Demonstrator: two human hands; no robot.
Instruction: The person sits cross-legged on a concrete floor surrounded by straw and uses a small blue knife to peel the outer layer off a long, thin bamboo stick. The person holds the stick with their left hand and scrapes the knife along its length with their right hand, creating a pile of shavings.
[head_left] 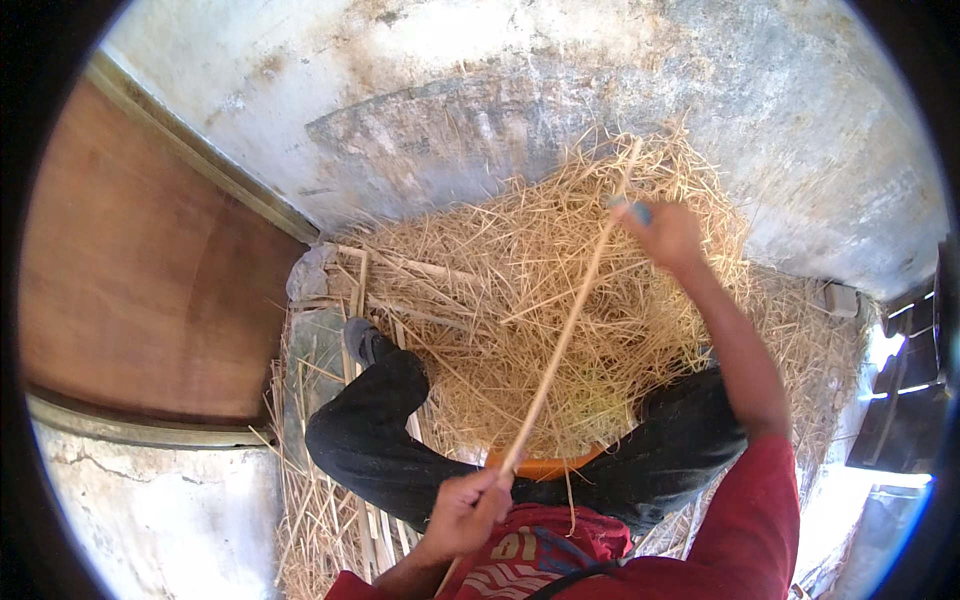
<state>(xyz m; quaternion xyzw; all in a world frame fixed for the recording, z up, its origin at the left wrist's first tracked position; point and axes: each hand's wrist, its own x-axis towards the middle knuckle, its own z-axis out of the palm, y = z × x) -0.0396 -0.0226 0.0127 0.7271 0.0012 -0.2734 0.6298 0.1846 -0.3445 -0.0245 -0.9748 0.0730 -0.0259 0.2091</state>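
Observation:
A long pale strip (565, 345), which looks like split bamboo, slants from my lap up and away to the right. My left hand (468, 512) is wrapped round its near part, close to my body. Farther out, my right hand (668, 235) is closed at the strip's far part, its arm stretched forward. A small blue-grey thing (630, 209) shows at its fingers against the strip; motion blur hides its exact kind. Below the strip lies a big heap of straw-coloured shavings (590, 290), spread between and beyond my legs.
An orange rim (545, 467) shows between my thighs, partly covered by shavings. Several long pale strips (362, 300) lie by my left foot (362, 340). A stained wall (450, 120) rises behind the heap, with a brown wooden panel (150, 260) at the left.

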